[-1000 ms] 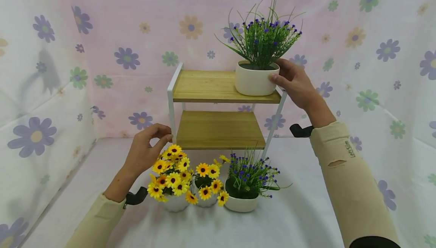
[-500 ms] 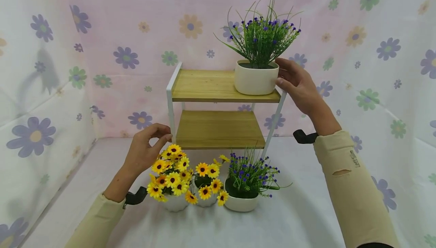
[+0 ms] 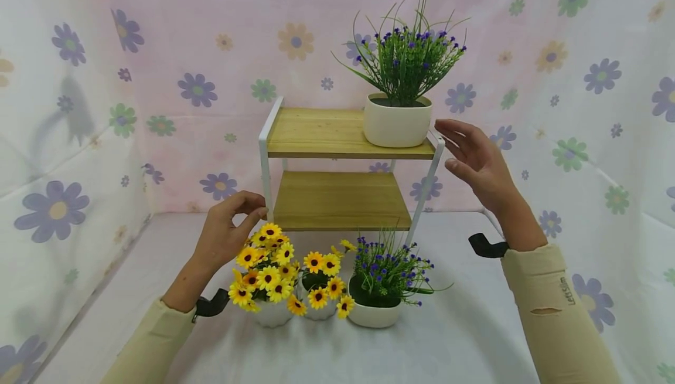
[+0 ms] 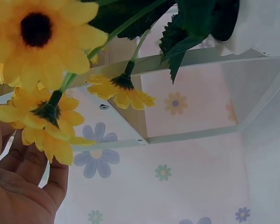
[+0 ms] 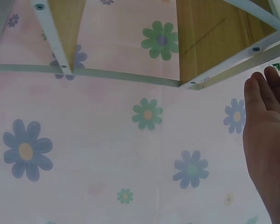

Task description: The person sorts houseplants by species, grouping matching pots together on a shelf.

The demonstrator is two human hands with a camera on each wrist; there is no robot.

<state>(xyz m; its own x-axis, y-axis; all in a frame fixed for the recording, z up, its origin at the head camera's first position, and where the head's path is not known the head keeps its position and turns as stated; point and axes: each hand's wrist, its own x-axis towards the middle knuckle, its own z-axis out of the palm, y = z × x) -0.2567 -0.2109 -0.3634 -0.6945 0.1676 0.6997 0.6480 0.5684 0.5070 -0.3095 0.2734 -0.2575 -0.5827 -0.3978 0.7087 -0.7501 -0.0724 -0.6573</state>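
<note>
A potted plant with purple flowers in a cream pot stands upright at the right end of the top board of a two-tier shelf. Just right of that end, apart from the pot, my right hand is held up with its fingers extended and nothing in it; the right wrist view shows the same hand beside the shelf's side frame. My left hand pinches the shelf's left front post between thumb and fingers. In the left wrist view, yellow flowers partly cover this hand.
On the white tabletop, in front of the shelf, stand a fuller pot of yellow flowers, a smaller yellow-flowered pot and a second purple-flowered plant in a cream bowl-like pot. Flower-print cloth encloses the back and sides.
My right hand has let go of the cream pot on the top board and drawn back to the right and down. The pot stays in place, and my left hand has not moved.
</note>
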